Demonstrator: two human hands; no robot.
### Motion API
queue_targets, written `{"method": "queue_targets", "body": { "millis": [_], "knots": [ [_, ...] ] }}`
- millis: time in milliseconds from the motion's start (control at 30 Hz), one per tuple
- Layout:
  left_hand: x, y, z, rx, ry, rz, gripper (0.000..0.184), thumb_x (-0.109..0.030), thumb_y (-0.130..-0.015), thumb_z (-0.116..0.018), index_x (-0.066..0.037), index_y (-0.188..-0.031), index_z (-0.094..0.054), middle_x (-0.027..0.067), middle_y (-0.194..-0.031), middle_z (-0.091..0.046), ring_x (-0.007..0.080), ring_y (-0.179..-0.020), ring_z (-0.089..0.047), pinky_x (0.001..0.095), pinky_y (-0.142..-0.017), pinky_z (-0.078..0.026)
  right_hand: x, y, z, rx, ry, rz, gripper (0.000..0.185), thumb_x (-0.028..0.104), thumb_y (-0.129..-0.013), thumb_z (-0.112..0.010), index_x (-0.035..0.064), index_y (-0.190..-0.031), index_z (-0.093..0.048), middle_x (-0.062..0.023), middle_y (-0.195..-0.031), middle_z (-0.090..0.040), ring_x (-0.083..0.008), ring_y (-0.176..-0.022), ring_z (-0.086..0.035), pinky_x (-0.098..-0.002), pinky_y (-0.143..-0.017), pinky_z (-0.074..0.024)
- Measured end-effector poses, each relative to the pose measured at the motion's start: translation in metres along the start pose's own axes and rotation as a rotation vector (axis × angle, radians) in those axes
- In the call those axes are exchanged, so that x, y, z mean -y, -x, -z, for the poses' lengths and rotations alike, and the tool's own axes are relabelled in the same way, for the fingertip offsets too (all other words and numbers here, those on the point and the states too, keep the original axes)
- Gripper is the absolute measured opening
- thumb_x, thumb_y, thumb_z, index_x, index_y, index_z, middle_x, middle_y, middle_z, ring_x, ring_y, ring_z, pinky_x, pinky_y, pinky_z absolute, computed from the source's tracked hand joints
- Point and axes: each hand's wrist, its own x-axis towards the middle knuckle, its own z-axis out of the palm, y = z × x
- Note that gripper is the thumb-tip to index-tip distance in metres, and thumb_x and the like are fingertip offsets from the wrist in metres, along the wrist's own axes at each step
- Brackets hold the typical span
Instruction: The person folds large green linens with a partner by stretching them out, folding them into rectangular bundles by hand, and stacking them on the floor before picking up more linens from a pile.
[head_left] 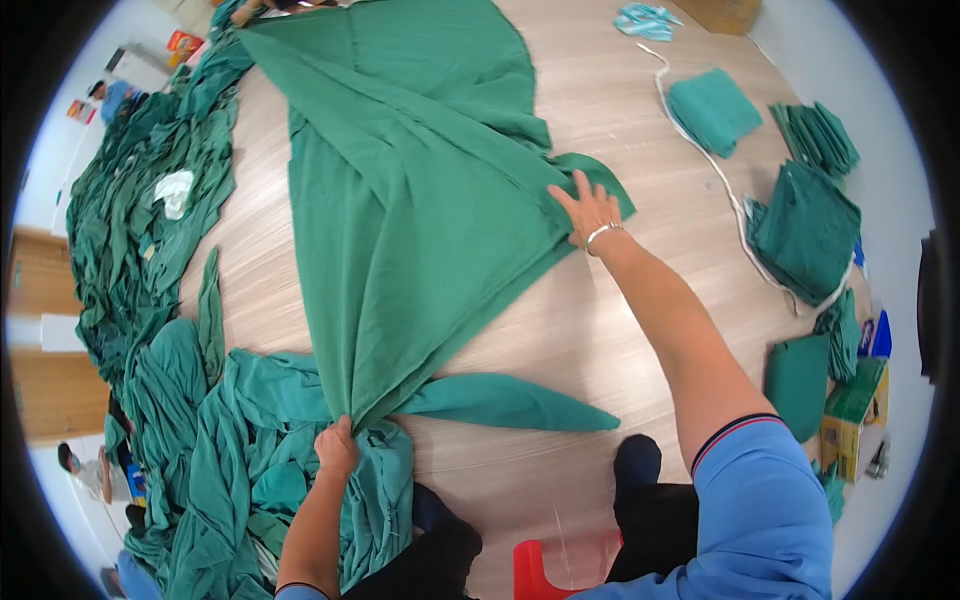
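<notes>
A large green cloth (420,210) lies spread across the wood-look surface, with long creases running toward its near left corner. My left hand (338,446) is closed on that corner, gathering the fabric to a point. Fingers spread, my right hand (590,212) rests flat on the cloth's right edge, near a folded-over corner. Beside my left hand is a heap of lighter teal cloth (270,430), and one tapered end (520,402) of it sticks out to the right. At the far edge of the green cloth, part of another person's hand (245,12) shows.
A long pile of crumpled green cloths (140,220) runs along the left. Folded stacks (805,230) and a folded teal cloth (712,110) lie on the right beside a white cord (735,205). A green and yellow box (855,415) stands right; a red stool (535,570) is below me.
</notes>
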Motion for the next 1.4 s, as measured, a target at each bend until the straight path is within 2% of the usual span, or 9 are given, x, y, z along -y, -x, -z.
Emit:
{"method": "queue_targets", "body": {
  "millis": [133, 333, 467, 600, 767, 967, 1100, 1300, 1400],
  "knots": [
    [0.005, 0.001, -0.005, -0.001, 0.047, 0.034, 0.013, -0.005, -0.067, -0.05, -0.008, -0.079, -0.049, 0.0155, -0.072, -0.059, 0.0368, -0.07, -0.058, 0.0478, -0.061, -0.043, 0.001, -0.013, -0.038, -0.022, -0.221, -0.32, 0.056, 0.021, -0.067, -0.07, 0.0281, -0.118, -0.047, -0.0127, -0.13, -0.031, -0.0359, -0.114, -0.037, -0.05, -0.088, -0.037],
    [0.013, 0.017, -0.001, -0.026, 0.128, 0.067, 0.016, -0.004, -0.064, -0.053, -0.008, -0.079, -0.049, 0.0149, -0.071, -0.059, 0.0353, -0.07, -0.058, 0.0469, -0.061, -0.044, -0.073, 0.025, -0.071, -0.154, -0.276, 0.076, 0.018, 0.009, -0.073, -0.059, 0.0011, -0.089, -0.059, -0.0193, -0.091, -0.056, -0.0328, -0.083, -0.056, -0.0395, -0.075, -0.0472],
    [0.019, 0.025, -0.012, -0.008, 0.179, 0.035, 0.015, -0.005, -0.065, -0.051, -0.009, -0.079, -0.05, 0.0145, -0.07, -0.059, 0.0345, -0.07, -0.058, 0.0464, -0.062, -0.044, -0.127, 0.085, -0.059, 0.186, -1.121, -0.389, 0.013, 0.006, -0.071, -0.065, -0.0035, -0.08, -0.062, -0.0098, -0.07, -0.06, -0.0165, -0.06, -0.056, -0.0298, -0.058, -0.0489],
    [0.014, 0.021, 0.0, 0.013, 0.009, -0.068, 0.011, -0.008, -0.068, -0.049, -0.01, -0.078, -0.052, 0.0142, -0.071, -0.06, 0.0339, -0.07, -0.059, 0.0447, -0.061, -0.046, -0.17, 0.086, -0.055, 0.018, -1.106, -0.306, 0.015, 0.006, -0.074, -0.064, -0.0032, -0.086, -0.063, -0.0073, -0.077, -0.063, -0.0147, -0.066, -0.058, -0.0298, -0.061, -0.0488],
    [-0.005, -0.03, 0.081, 0.71, -0.241, -0.087, 0.031, -0.027, -0.068, -0.064, -0.014, -0.096, -0.061, 0.012, -0.091, -0.061, 0.0302, -0.086, -0.059, 0.0414, -0.072, -0.048, -0.101, 0.114, 0.116, 0.019, -1.708, -0.093, 0.032, 0.0, -0.078, -0.055, -0.003, -0.109, -0.053, -0.0115, -0.102, -0.061, -0.0208, -0.089, -0.059, -0.0331, -0.079, -0.048],
    [-0.079, -0.123, 0.077, -0.05, 0.265, -0.02, 0.052, -0.049, -0.077, -0.054, -0.022, -0.121, -0.048, 0.0107, -0.126, -0.045, 0.033, -0.115, -0.041, 0.0495, -0.091, -0.035, -0.037, 0.146, 0.235, 0.094, -1.973, 0.486, 0.051, -0.001, -0.073, -0.048, -0.006, -0.123, -0.039, -0.0198, -0.118, -0.051, -0.031, -0.109, -0.05, -0.0457, -0.097, -0.0362],
    [-0.168, -0.105, 0.019, 0.116, 0.369, -0.161, 0.069, -0.062, -0.074, -0.05, -0.03, -0.133, -0.035, 0.013, -0.142, -0.021, 0.0419, -0.128, -0.016, 0.064, -0.096, -0.016, 0.011, 0.165, 0.282, 0.128, -1.904, 0.745, 0.056, -0.004, -0.068, -0.044, -0.0082, -0.124, -0.037, -0.0217, -0.117, -0.051, -0.0313, -0.105, -0.053, -0.0444, -0.093, -0.0406],
    [-0.184, -0.072, 0.02, 0.115, 0.159, -0.304, 0.079, -0.064, -0.068, -0.055, -0.03, -0.135, -0.031, 0.0118, -0.145, -0.014, 0.0419, -0.13, -0.011, 0.0629, -0.098, -0.016, 0.145, 0.164, 0.281, 0.238, -1.675, 0.96, 0.059, -0.015, -0.047, -0.055, -0.0063, -0.105, -0.05, -0.0181, -0.095, -0.057, -0.0208, -0.07, -0.056, -0.0332, -0.064, -0.0468],
    [-0.178, -0.066, 0.003, 0.092, 0.162, -0.291, 0.079, -0.058, -0.073, -0.053, -0.019, -0.137, -0.028, 0.0131, -0.144, -0.018, 0.04, -0.13, -0.012, 0.0638, -0.098, -0.016, 0.233, 0.18, 0.284, 0.464, -1.563, 1.034, 0.017, 0.001, -0.062, -0.065, -0.002, -0.075, -0.054, -0.0085, -0.074, -0.055, -0.0137, -0.061, -0.049, -0.0277, -0.057, -0.0403]
  ]
}}
